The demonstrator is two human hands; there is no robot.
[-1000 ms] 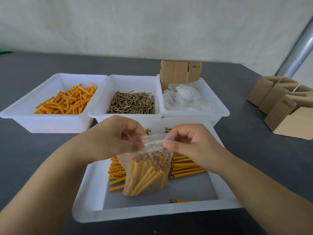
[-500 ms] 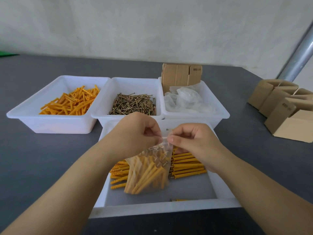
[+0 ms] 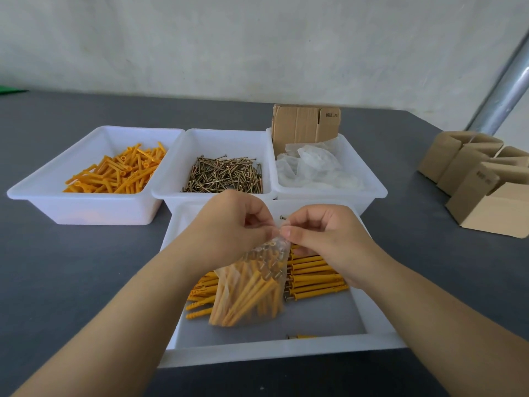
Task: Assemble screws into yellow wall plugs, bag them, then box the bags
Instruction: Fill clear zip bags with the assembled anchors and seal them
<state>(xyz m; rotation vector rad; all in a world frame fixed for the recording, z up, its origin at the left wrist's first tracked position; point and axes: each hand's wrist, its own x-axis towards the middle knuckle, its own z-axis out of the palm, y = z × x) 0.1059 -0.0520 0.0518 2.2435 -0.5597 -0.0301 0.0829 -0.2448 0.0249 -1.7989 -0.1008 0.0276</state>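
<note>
A clear plastic bag (image 3: 252, 287) filled with yellow wall plugs with screws hangs over the near white tray (image 3: 286, 352). My left hand (image 3: 232, 224) and my right hand (image 3: 323, 236) pinch the bag's top edge, their fingertips almost touching. Under and beside the bag lie more assembled plugs (image 3: 315, 279) in the tray. Behind are three white bins: loose yellow plugs (image 3: 120, 173), screws (image 3: 226, 176), and empty clear bags (image 3: 315, 170) with flat cardboard (image 3: 306, 124) standing at the back.
Several folded cardboard boxes (image 3: 483, 181) sit on the dark grey table (image 3: 57, 282) at the right. A metal pole (image 3: 506, 87) rises at the far right. A pale wall runs behind the table.
My hands have drawn closer together along the bag's top edge, and the bag's mouth has narrowed. The bag has shifted slightly right over the tray.
</note>
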